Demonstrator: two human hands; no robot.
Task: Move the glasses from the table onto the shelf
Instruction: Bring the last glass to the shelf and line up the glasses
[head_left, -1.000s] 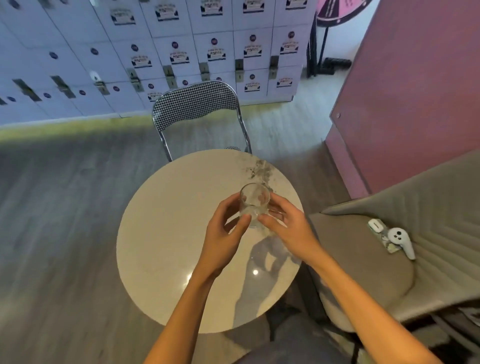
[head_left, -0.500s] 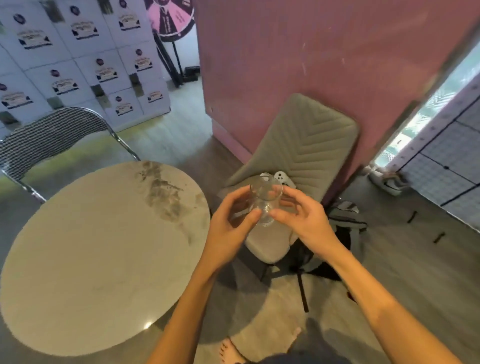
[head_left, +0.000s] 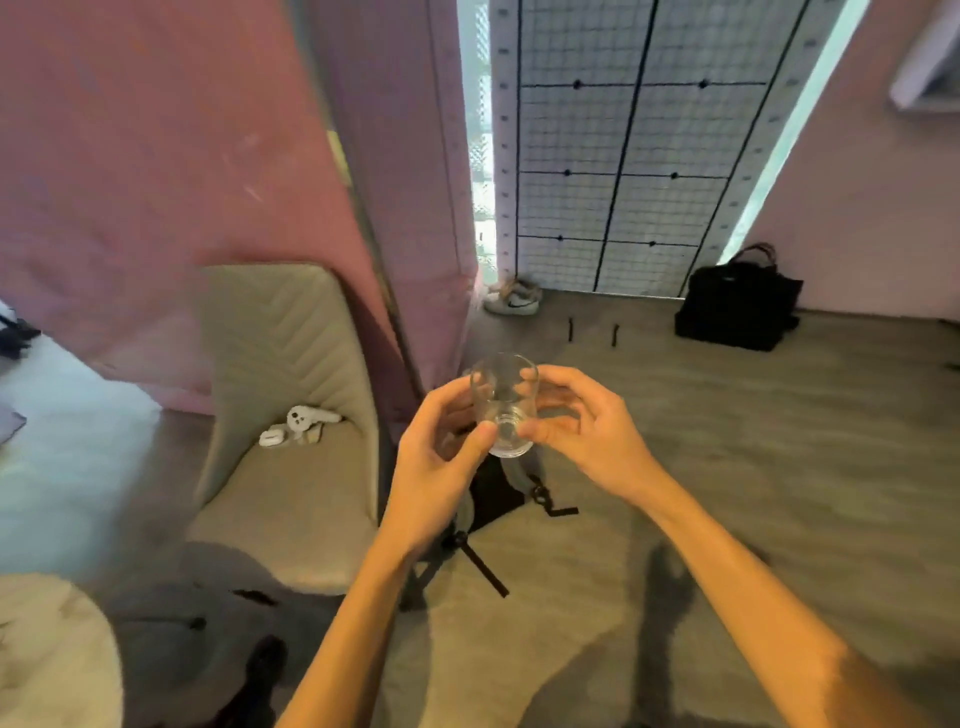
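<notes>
Glass (head_left: 503, 405), carried off table (head_left: 52, 654), gripped between hands (head_left: 434, 467) (head_left: 589, 441).

I see one short, rounded clear drinking glass (head_left: 503, 402), empty and roughly upright. It is off the surface, in the air above the floor (head_left: 779, 467), pinched between the left hand (head_left: 441, 457) and right hand (head_left: 587, 431).

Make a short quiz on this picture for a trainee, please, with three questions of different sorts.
1. Which hand holds the glass?
2. True or false: the white controller lies on the floor.
3. What stands by the far wall? A) black bag; B) red bucket; C) ladder.
Key: 1. Both, the left hand and the right hand. 2. False, it lies on the beige chair. 3. A.
</notes>
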